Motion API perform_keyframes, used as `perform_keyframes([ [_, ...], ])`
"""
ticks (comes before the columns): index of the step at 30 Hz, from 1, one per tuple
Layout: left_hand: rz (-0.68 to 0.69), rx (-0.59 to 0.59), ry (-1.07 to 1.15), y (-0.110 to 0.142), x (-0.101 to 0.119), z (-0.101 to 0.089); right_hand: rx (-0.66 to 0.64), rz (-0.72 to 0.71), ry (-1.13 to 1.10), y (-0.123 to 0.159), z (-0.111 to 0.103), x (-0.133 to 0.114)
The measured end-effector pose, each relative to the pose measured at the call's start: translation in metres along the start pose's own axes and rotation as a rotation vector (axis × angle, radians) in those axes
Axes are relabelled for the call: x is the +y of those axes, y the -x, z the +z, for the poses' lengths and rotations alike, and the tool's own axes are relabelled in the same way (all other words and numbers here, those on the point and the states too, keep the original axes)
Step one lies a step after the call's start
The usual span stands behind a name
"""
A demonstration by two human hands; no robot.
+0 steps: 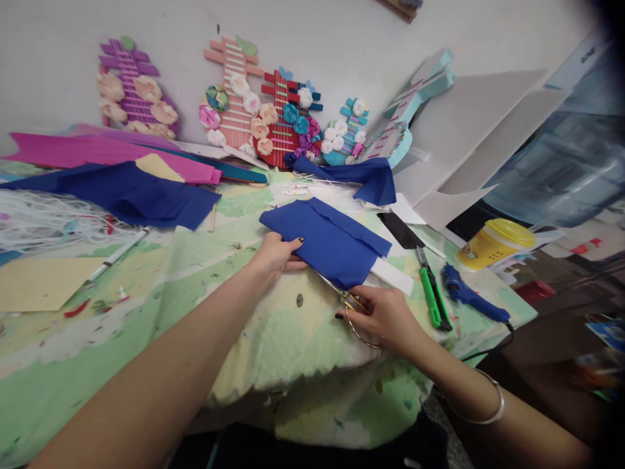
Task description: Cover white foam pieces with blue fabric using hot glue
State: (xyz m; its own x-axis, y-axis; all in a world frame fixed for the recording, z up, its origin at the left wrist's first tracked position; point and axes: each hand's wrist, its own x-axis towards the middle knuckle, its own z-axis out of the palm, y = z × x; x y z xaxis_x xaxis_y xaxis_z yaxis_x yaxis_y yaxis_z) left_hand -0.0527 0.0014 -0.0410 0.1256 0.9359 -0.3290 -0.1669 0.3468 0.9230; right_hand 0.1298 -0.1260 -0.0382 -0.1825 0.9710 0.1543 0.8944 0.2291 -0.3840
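A folded piece of blue crepe paper (327, 238) lies before me at the middle of the table. My left hand (282, 254) pinches its near left edge, thumb on top and fingers underneath. In my right hand (383, 316) is a pair of scissors (352, 306) with gold handles, held by the finger loops. The blades point left along the paper's near edge, and the paper partly covers them. A white strip (393, 275) sticks out from under the paper's right side.
To the right lie a green utility knife (433, 296), a black phone-like slab (401, 230), a blue glue gun (471, 294) and a yellow-lidded tub (498, 242). Decorated paper instruments (234, 98) lean on the wall. More blue paper (122, 192) and white strings (53, 218) lie left.
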Motion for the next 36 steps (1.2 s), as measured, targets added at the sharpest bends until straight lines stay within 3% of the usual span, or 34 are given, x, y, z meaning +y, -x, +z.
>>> perform_keyframes([
  [36, -0.01, -0.007, 0.024, -0.001, -0.001, 0.0, 0.046, -0.006, 0.011, -0.004, -0.001, -0.006],
])
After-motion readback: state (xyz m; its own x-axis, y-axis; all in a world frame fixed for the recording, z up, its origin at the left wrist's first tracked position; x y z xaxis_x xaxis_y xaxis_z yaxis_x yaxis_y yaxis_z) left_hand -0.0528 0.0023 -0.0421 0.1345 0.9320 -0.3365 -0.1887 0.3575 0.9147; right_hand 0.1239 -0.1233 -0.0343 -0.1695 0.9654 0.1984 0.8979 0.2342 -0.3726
